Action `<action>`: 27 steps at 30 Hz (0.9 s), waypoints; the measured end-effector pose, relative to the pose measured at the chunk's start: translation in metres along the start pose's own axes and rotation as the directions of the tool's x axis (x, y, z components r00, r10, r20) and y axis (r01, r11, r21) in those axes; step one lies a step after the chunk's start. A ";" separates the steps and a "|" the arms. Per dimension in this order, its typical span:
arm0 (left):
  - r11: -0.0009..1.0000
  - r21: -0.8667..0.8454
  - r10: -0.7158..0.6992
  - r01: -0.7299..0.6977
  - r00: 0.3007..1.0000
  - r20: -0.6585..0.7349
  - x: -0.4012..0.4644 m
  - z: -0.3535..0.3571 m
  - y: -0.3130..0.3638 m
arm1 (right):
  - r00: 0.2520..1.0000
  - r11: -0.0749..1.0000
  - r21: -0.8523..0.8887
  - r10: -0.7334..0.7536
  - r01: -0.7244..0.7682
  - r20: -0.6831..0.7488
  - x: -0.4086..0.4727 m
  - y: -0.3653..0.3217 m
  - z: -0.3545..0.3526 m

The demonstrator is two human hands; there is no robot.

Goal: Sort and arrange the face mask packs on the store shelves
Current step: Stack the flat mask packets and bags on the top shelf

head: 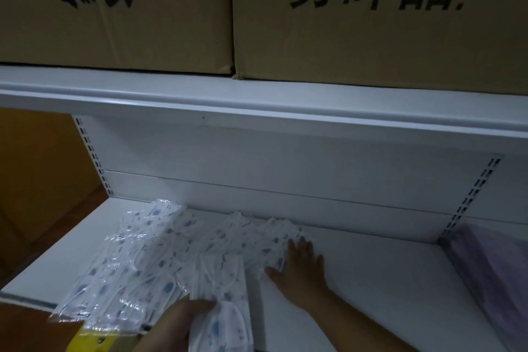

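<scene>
- Several clear-wrapped face mask packs [137, 260], white with blue print, lie fanned and overlapping across the left half of the lower shelf [385, 280], some sliding out past its front edge; they look unsorted, which is likely why both hands are working here.
- Low in the view, the left hand [183, 320] has its fingers curled round the near end of one pack [225, 323], holding it at the shelf's front edge, probably to add it to the row.
- Further right, the right hand [300, 266] lies flat with fingers straight and spread, palm down on the shelf and fingertips against the right edge of the pile; it grips nothing, and seems to be squaring or holding back the stack.
- At the far right a purplish bundle [491, 271] sits in the next bay, well apart from the packs.
- Overhead, two cardboard boxes [371, 23] rest on the upper shelf [257, 100].
</scene>
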State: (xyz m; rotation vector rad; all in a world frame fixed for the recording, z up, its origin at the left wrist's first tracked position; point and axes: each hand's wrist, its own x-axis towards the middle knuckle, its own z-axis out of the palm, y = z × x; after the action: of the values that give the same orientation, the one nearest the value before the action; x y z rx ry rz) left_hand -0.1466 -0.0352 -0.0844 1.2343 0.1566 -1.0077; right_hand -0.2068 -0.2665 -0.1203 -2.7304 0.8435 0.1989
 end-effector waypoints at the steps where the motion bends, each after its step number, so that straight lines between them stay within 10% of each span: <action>1: 1.000 -0.009 -0.027 0.027 1.000 -0.009 -0.001 -0.001 -0.001 | 1.000 0.999 -0.040 -0.015 0.015 -0.003 0.002 -0.001 0.003; 7: 0.999 -0.039 -0.035 0.033 0.998 -0.047 -0.002 -0.003 0.001 | 0.978 0.991 -0.051 -0.132 0.125 -0.161 -0.002 0.013 0.003; 15: 0.999 -0.032 -0.007 0.004 0.997 -0.082 0.003 0.009 0.004 | 0.894 0.854 0.386 -0.177 0.348 -0.412 -0.044 0.010 -0.022; 20: 0.998 -0.056 -0.041 0.040 0.999 -0.017 0.005 0.012 0.002 | 0.786 0.824 0.235 -0.346 0.516 -0.513 -0.070 -0.009 -0.032; 27: 0.995 -0.103 0.021 -0.012 0.995 0.096 -0.006 -0.004 -0.002 | 0.721 0.721 0.123 -0.691 0.682 0.056 -0.069 -0.046 -0.008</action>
State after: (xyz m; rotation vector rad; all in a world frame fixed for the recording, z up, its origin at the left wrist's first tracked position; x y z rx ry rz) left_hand -0.1500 -0.0287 -0.0836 1.0901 0.1205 -1.0309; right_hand -0.2365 -0.1956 -0.0880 -2.7025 -0.2304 0.1258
